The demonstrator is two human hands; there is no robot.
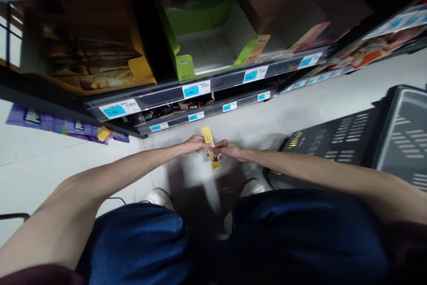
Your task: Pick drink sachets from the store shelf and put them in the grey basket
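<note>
A narrow yellow snack packet is held upright between both hands, above the floor and in front of the shelves. My left hand pinches its left edge near the middle. From the other side my right hand grips it, thumb across the front. Brown print shows on the packet's lower half; its label is too small to read. On the shelf at the upper left, a yellow carton contains similar-looking yellow packets. Beside that carton is a green display box with a bare white inside.
A grey shopping basket stands on the floor at the right. Price tags line the shelf edges. Purple packets hang at the left. Below are my knees and white shoes.
</note>
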